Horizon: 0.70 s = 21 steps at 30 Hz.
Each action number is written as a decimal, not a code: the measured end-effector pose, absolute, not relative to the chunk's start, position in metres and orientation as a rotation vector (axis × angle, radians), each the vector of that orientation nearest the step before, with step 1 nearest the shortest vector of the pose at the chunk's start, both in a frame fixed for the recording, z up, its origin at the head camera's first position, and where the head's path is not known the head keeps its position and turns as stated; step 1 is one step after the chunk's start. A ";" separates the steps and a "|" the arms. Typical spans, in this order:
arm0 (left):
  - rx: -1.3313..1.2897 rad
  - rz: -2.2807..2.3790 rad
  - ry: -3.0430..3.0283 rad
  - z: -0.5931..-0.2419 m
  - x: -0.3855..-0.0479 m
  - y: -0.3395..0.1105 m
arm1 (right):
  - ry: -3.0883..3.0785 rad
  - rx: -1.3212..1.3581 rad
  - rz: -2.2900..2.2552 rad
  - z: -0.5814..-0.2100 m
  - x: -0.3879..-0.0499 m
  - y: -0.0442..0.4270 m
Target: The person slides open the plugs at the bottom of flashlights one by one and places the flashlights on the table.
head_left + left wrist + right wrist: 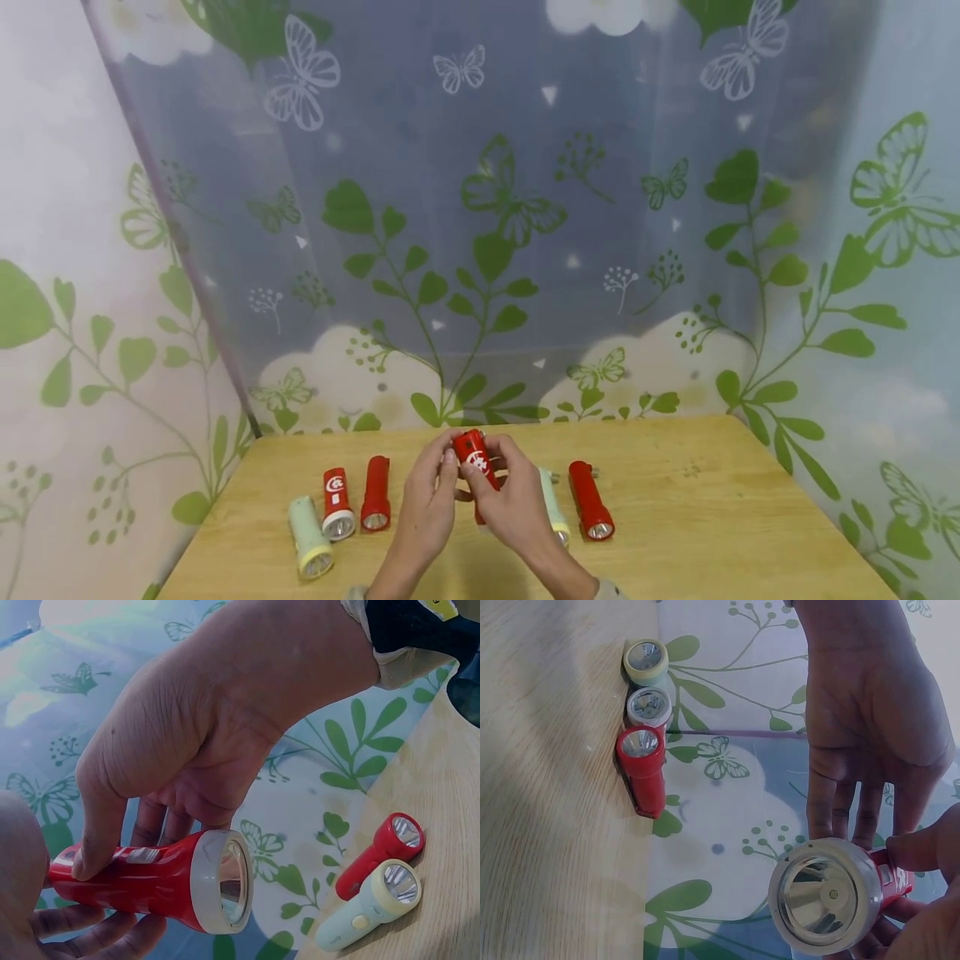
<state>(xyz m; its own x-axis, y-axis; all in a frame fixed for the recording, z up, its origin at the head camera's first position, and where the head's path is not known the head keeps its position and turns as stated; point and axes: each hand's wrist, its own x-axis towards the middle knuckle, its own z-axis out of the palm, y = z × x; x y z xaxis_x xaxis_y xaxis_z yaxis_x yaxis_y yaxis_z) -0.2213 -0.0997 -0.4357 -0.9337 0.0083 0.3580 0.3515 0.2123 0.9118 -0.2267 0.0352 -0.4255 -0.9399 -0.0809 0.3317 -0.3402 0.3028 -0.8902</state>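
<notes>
Flashlight (471, 446), red, at clock centre, grasped by right hand (519, 498); left hand (429, 493) alongside, grip cannot be told. Handling judged unfinished; three flashlights (337, 498) lie between eight and nine o'clock, two others (590, 500) near four.

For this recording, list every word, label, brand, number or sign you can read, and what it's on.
No word, brand or number is readable.
Held red flashlight: white emblem, too blurred to read.
White-rimmed red flashlight on the table: white mark, also too small to read.
Yellow tag on the wrist strap: dark character, cut off by the frame edge.
</notes>
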 end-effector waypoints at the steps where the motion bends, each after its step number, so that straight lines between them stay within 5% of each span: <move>1: -0.339 -1.776 -2.216 -0.436 -0.221 -0.099 | -2.338 0.387 1.691 -0.426 -0.226 0.035; 21: -0.345 -1.822 -2.204 -0.434 -0.221 -0.098 | -2.324 0.379 1.687 -0.426 -0.226 0.036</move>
